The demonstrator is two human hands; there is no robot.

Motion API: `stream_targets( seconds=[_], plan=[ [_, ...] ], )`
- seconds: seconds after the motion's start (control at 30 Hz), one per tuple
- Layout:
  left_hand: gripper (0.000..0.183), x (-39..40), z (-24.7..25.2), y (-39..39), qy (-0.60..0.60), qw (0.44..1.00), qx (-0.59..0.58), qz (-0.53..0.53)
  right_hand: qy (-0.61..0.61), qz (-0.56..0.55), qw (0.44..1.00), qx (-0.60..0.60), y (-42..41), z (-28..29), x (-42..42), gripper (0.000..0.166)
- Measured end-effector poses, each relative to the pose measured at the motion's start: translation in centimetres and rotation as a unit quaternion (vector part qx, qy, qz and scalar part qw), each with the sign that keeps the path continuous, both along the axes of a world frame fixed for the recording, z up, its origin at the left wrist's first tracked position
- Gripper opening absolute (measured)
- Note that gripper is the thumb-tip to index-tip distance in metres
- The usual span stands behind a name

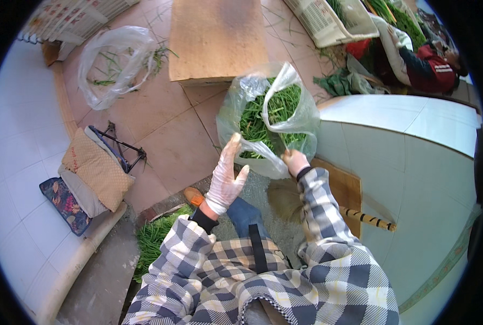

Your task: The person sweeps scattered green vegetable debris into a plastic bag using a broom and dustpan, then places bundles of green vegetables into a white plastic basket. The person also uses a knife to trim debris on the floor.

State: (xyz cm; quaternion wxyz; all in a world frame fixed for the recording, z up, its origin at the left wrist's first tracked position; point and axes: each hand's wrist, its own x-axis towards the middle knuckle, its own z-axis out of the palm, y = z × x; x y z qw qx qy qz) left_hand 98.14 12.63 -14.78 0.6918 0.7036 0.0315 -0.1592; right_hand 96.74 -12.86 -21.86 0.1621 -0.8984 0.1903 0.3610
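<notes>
A clear plastic bag (227, 118) stands open before me, with cut green stalks (251, 118) inside that look like chives. My right hand (297, 162), at the bag's near right side, grips a knife (277, 141) whose broad blade points into the bag over the greens. On my left hand (227, 176) is a thin white glove. It is raised at the bag's near left edge, fingers extended, thumb apart, holding nothing. Whether its fingertips touch the plastic I cannot tell.
A wooden board (217, 40) lies beyond the bag. Another plastic bag (87, 77) with scraps is at left, near a cushioned folding stool (99, 170). More greens (156, 239) lie by my legs. A broom (367, 219) is at right. A person (428, 67) sits beside crates (318, 24).
</notes>
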Motion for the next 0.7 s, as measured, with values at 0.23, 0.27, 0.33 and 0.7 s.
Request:
stream_targets(
  seconds=[0.23, 0.27, 0.33, 0.7],
  plan=[
    [0.058, -5.1, 0.0, 8.3, -0.028, 0.920, 0.348, -0.180, -0.193, 0.056, 0.970, 0.140, 11.2, 16.7, 0.1, 0.033],
    [0.058, -7.1, -1.8, 9.4, 0.091, 0.953, 0.269, -0.106, -0.252, -0.102, 0.907, 0.322, 11.9, 14.7, -1.8, 0.036],
    [0.056, -10.5, -2.5, 12.4, 0.217, 0.947, 0.232, -0.044, -0.107, -0.112, 0.947, 0.280, 14.3, 16.2, -0.7, 0.035],
    [0.029, -27.5, 4.4, 30.6, 0.290, 0.899, 0.314, 0.098, -0.034, -0.173, 0.922, 0.345, 22.3, 8.0, 8.8, 0.039]
  ],
)
